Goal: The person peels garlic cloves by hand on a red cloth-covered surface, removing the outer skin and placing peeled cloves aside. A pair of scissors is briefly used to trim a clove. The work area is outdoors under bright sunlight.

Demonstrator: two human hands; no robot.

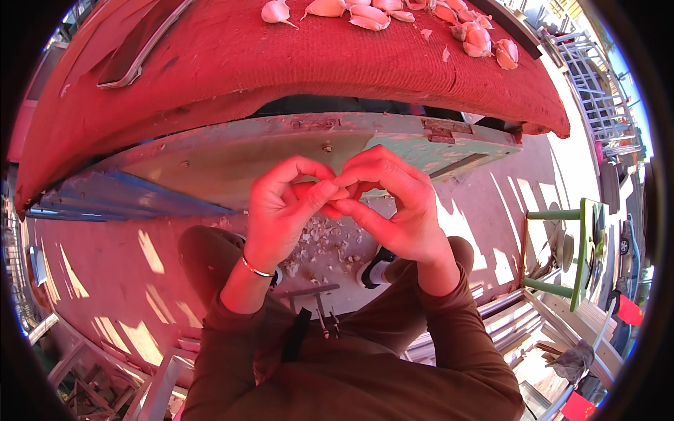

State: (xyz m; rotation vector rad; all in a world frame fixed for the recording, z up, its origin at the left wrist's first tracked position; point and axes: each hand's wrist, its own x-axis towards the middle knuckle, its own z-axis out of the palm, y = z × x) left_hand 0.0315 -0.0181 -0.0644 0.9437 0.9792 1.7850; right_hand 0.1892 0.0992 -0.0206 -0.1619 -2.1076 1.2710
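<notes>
Where fingertips [324, 189] meet: left hand [276, 203] and right hand [407, 203] pinch small piece [340, 195], axis hidden.
Garlic cloves [477, 42]: upper right, nearer right hand.

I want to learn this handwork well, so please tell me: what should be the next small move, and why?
Perhaps the right hand should peel gently while the left hand steadies: both pinch close together, whatever is between mostly hidden; garlic lies on the cloth, and pale scraps litter the floor.
</notes>
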